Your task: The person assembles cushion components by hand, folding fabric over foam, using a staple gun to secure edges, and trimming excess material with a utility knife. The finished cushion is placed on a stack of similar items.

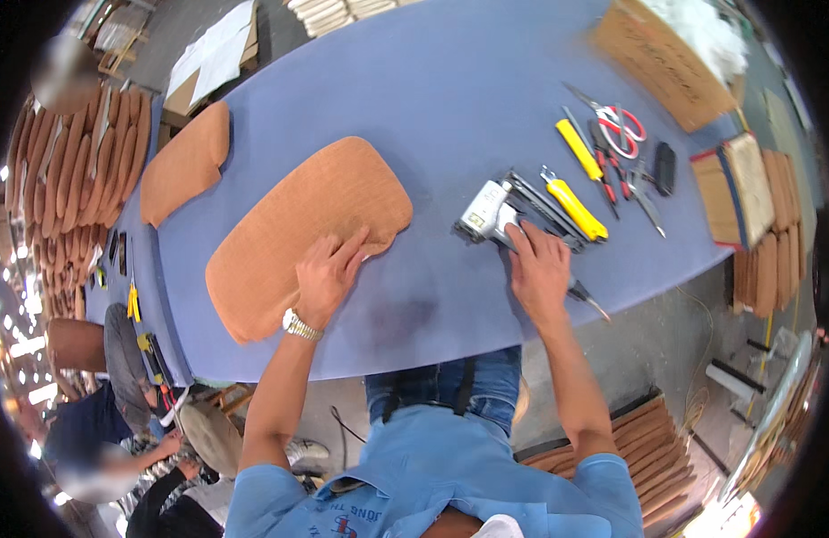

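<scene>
A padded cushion panel [293,202] covered in orange-brown fabric lies on the blue-covered table in front of me. My left hand [329,273] rests on its near right part, fingers stretched over the fabric, close to a notch in the edge where a bit of white shows. To the right, a silver and black pneumatic staple gun [486,215] lies on the cloth. My right hand [542,269] has its fingers around the gun's handle, which the hand partly hides.
Right of the gun lie a yellow-handled tool [576,208], a yellow cutter [578,148], red-handled scissors [619,130] and pliers. A cardboard box [665,67] stands at the far right. Another orange panel [189,166] lies left, near stacked panels [83,161]. People sit at lower left.
</scene>
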{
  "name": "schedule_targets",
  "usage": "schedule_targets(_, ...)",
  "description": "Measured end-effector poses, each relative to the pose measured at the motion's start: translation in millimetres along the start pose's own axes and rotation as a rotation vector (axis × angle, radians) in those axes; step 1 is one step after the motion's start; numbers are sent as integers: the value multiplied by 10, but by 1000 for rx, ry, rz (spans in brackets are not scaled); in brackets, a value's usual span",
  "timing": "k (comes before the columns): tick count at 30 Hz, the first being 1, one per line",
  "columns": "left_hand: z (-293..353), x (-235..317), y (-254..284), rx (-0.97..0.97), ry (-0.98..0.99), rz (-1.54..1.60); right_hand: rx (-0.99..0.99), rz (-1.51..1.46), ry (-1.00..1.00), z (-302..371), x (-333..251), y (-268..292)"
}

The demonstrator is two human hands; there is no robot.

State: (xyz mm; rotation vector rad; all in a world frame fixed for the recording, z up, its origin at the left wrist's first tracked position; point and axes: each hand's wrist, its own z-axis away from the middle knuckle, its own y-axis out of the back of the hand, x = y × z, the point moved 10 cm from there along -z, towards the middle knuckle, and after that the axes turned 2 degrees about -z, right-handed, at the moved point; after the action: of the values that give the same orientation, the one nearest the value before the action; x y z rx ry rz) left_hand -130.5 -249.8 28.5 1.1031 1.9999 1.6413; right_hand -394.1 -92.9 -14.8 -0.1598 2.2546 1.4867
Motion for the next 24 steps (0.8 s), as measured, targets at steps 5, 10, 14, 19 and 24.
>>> schedule_targets(5,350,-3,96,84,43,103,-98,63,102,-97,236,-74)
schedule_targets(10,580,168,469,252,51,6,61,163,209,10,308,-67)
schedule_targets(14,726,604,793,145,-12,-100,116,122,288,47,279,23)
schedule_targets(19,670,1200,1146,152,-121,24,223,-559,389,233,-79,412)
schedule_targets(24,479,1357,1285,104,-150,154,286,-807,757,284,-1178,1057)
